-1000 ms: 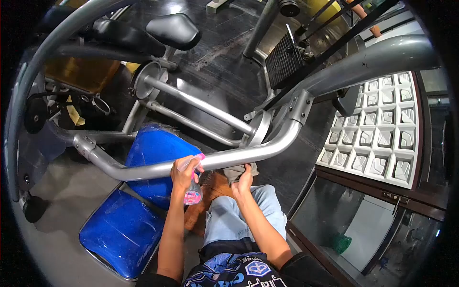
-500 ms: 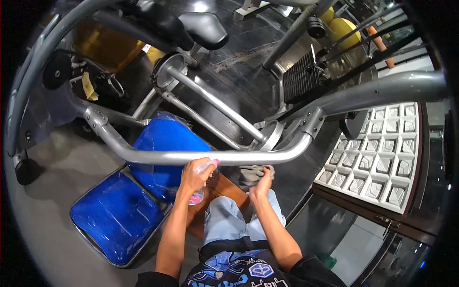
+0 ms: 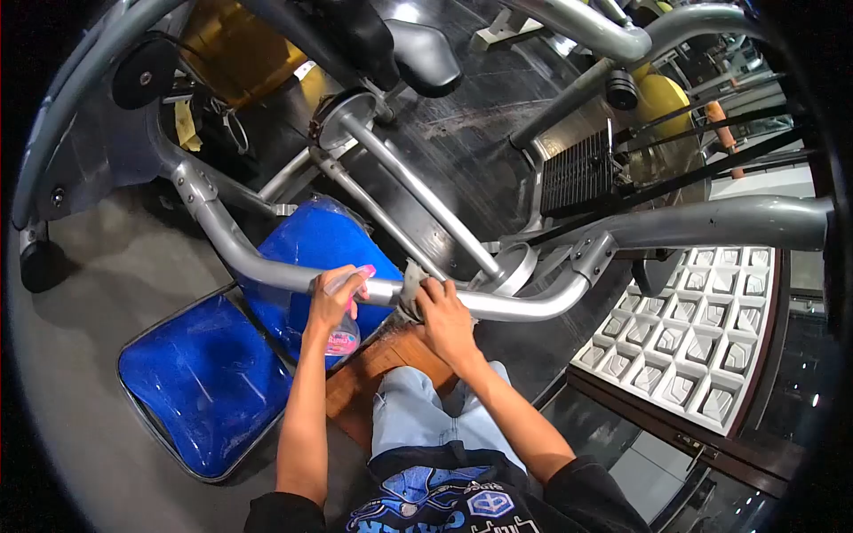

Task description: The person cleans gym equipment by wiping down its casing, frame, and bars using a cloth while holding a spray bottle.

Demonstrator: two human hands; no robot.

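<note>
Spray bottle (image 3: pixel 352 325) bears a pink, illegible label (image 3: pixel 338 343).

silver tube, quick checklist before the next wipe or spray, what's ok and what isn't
1. Left hand grip on spray bottle: ok, fingers closed around it.
2. Cloth on silver tube: ok, right hand presses it there.
3. Pink nozzle apart from cloth: ok, gap visible.
4. Blue cushion out of the drip area: not ok, seen behind the tube.
5. Cloth damp: cannot tell.
6. Enough liquid: cannot tell.
</note>
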